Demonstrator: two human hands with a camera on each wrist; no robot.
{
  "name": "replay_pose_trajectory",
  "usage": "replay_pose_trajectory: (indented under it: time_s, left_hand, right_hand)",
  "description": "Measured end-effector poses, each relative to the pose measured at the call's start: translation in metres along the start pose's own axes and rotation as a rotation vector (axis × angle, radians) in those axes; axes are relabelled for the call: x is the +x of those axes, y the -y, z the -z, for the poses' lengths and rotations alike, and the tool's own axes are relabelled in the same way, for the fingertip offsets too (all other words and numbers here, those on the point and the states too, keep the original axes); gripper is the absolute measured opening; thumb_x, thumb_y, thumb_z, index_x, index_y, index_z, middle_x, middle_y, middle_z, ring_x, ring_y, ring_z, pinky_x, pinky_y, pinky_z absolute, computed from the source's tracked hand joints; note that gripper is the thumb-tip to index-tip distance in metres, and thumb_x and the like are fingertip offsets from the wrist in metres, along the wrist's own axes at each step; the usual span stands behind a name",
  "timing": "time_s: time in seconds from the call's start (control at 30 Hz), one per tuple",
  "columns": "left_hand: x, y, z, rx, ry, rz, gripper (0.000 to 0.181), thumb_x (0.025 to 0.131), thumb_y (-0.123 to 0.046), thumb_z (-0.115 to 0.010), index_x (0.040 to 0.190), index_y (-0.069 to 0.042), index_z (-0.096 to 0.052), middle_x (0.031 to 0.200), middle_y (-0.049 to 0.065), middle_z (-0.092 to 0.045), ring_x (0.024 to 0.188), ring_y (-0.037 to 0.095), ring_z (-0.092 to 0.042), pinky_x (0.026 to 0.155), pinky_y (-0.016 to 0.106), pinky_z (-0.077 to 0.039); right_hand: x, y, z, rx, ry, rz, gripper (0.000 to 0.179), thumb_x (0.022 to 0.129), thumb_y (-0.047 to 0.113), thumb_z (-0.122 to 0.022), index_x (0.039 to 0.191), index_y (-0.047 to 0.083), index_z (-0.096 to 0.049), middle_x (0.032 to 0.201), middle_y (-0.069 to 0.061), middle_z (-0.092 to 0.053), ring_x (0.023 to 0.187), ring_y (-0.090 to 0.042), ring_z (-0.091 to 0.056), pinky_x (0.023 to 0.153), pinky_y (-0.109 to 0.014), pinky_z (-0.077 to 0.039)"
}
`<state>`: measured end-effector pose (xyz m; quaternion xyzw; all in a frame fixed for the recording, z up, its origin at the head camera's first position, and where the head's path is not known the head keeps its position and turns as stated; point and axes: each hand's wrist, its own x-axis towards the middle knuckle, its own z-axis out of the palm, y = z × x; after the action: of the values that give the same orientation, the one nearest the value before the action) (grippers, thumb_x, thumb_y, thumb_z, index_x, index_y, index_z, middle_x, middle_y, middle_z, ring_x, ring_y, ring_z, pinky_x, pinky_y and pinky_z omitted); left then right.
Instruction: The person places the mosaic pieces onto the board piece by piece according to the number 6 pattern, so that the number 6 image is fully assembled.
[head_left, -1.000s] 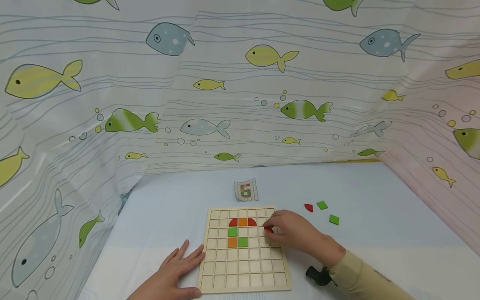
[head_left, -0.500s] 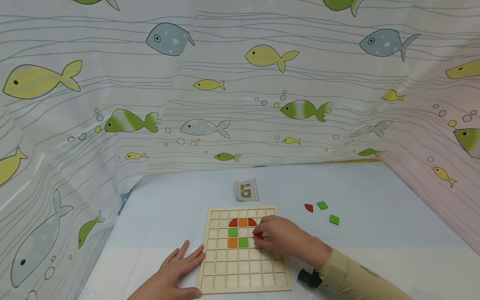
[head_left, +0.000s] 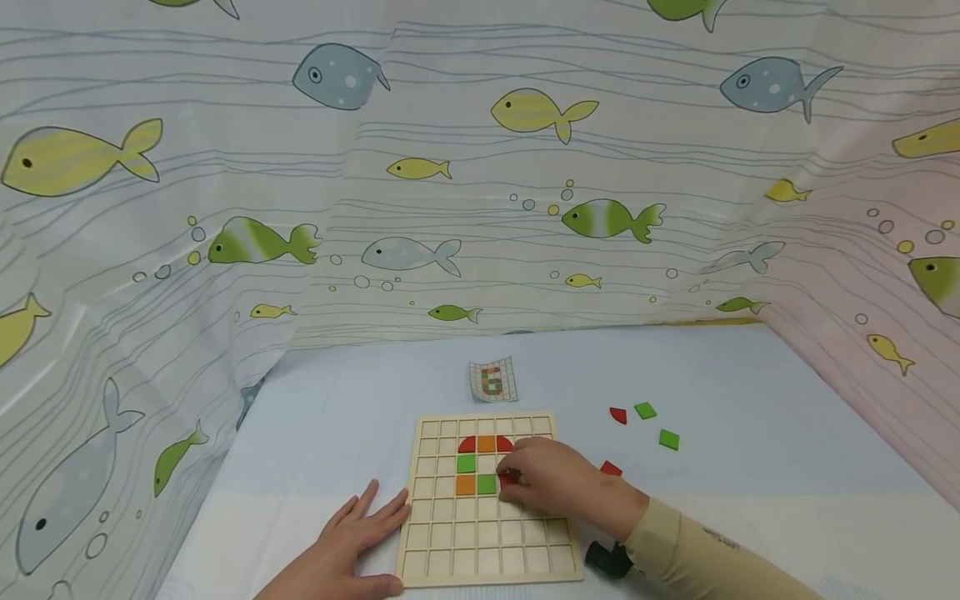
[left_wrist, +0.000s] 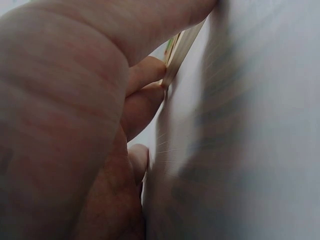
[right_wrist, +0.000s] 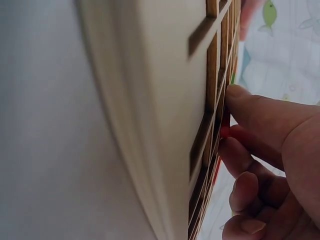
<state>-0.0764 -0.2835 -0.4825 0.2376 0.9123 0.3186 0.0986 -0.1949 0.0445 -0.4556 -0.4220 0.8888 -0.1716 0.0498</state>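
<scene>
A wooden grid board (head_left: 487, 560) lies on the table, with red, orange and green tiles set in its upper cells. Fingers spread, my left hand (head_left: 348, 537) rests on the table with its fingertips at the board's left edge. Over the board, my right hand (head_left: 558, 477) pinches a red tile (right_wrist: 225, 129) between thumb and fingers. That tile is at the cell right of a green tile (head_left: 487, 484); the fingers hide most of its shape. In the left wrist view, the left hand's fingers touch the board's edge (left_wrist: 181, 54).
A small pattern card (head_left: 492, 381) lies behind the board. To the right are a quarter-round red tile (head_left: 618, 415), two green tiles (head_left: 645, 410) and another red tile (head_left: 611, 469) by the right wrist. A black device (head_left: 609, 559) is under that wrist. Fish-printed cloth surrounds the table.
My right hand has moved left and slightly nearer over the board with the red tile. A red tile beside the right wrist has come into view. My left hand has stayed put.
</scene>
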Motion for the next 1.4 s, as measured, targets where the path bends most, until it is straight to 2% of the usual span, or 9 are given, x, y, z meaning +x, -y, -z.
replay_pose_trajectory:
  time_s: [0.13,0.53,0.73,0.93,1.13,1.4]
  left_hand:
    - [0.001,0.000,0.001,0.006,0.001,0.009,0.084,0.086,-0.058,-0.068,0.148,-0.007,-0.045,0.157,0.008,-0.036,0.143,0.051,-0.007,0.103,0.009,0.012]
    - [0.000,-0.002,0.001,-0.060,0.034,0.056,0.085,0.085,-0.055,-0.070,0.150,-0.009,-0.043,0.158,0.006,-0.032,0.145,0.049,-0.002,0.100,0.008,0.013]
    - [0.001,-0.004,0.001,-0.061,0.026,0.046,0.085,0.085,-0.055,-0.070,0.150,-0.008,-0.043,0.158,0.008,-0.032,0.145,0.049,-0.001,0.101,0.008,0.013]
    - [0.000,-0.004,0.001,-0.038,0.011,0.016,0.084,0.086,-0.055,-0.069,0.149,-0.006,-0.043,0.158,0.009,-0.033,0.144,0.050,-0.003,0.102,0.009,0.012]
    - [0.000,-0.003,0.000,-0.014,-0.018,-0.023,0.082,0.087,-0.053,-0.069,0.149,-0.005,-0.044,0.157,0.011,-0.034,0.143,0.050,-0.006,0.103,0.009,0.011]
    - [-0.001,-0.004,0.000,-0.008,-0.023,-0.035,0.081,0.087,-0.052,-0.070,0.148,-0.005,-0.045,0.156,0.011,-0.035,0.141,0.053,-0.008,0.104,0.009,0.011]
  right_hand:
    - [0.001,0.000,-0.001,0.002,-0.005,0.007,0.025,0.088,0.034,-0.077,0.106,0.017,-0.076,0.089,0.015,-0.063,0.078,-0.001,-0.051,0.075,-0.023,-0.049]
    - [-0.003,0.002,0.003,0.019,0.000,-0.008,0.024,0.087,0.031,-0.078,0.106,0.016,-0.077,0.092,0.013,-0.065,0.082,-0.001,-0.055,0.078,-0.024,-0.050]
    - [-0.014,-0.001,0.010,0.070,-0.001,-0.075,0.027,0.085,0.029,-0.078,0.110,0.017,-0.076,0.099,0.011,-0.064,0.091,-0.005,-0.057,0.082,-0.027,-0.050]
    - [-0.029,-0.015,0.018,0.115,-0.026,-0.129,0.030,0.087,0.028,-0.076,0.114,0.015,-0.075,0.106,0.009,-0.064,0.096,-0.008,-0.059,0.084,-0.031,-0.051]
    - [-0.050,-0.030,0.024,0.172,-0.073,-0.160,0.028,0.088,0.014,-0.070,0.116,0.015,-0.074,0.108,0.008,-0.064,0.088,-0.008,-0.056,0.073,-0.027,-0.049]
    - [-0.077,-0.051,0.029,0.188,-0.137,-0.217,0.038,0.084,0.001,-0.060,0.117,0.016,-0.073,0.106,0.009,-0.063,0.072,-0.005,-0.051,0.065,-0.023,-0.046]
